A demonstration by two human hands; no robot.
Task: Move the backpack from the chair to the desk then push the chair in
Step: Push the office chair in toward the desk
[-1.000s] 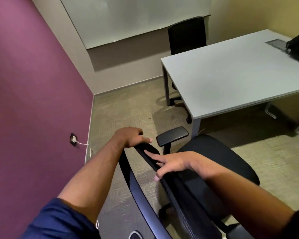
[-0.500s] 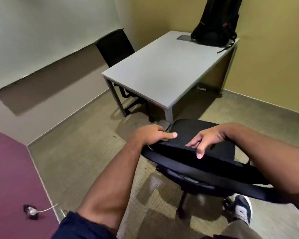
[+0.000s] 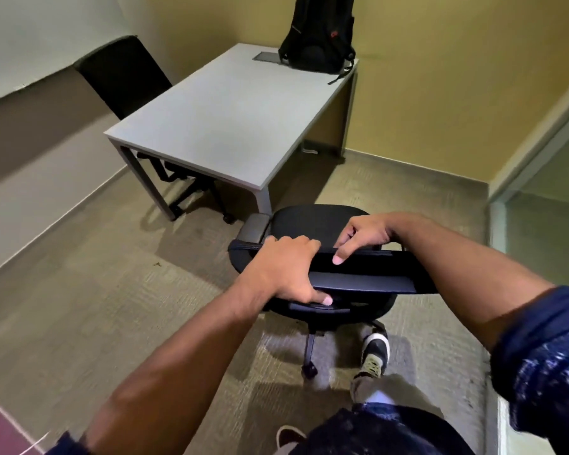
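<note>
A black backpack stands upright on the far right corner of the grey desk, leaning on the yellow wall. A black office chair stands on the carpet just off the desk's near corner, its seat facing the desk. My left hand grips the top edge of the chair's backrest, thumb underneath. My right hand rests over the same backrest top, fingers curled onto it and the index finger pointing down.
A second black chair is tucked in at the desk's far left side. A glass partition stands at the right. My shoe sits beside the chair's wheeled base. Open carpet lies left of the chair.
The chair has swung round to face the desk and rolled closer to its near corner. Both hands stayed on the backrest; the left hand's grip has closed tighter.
</note>
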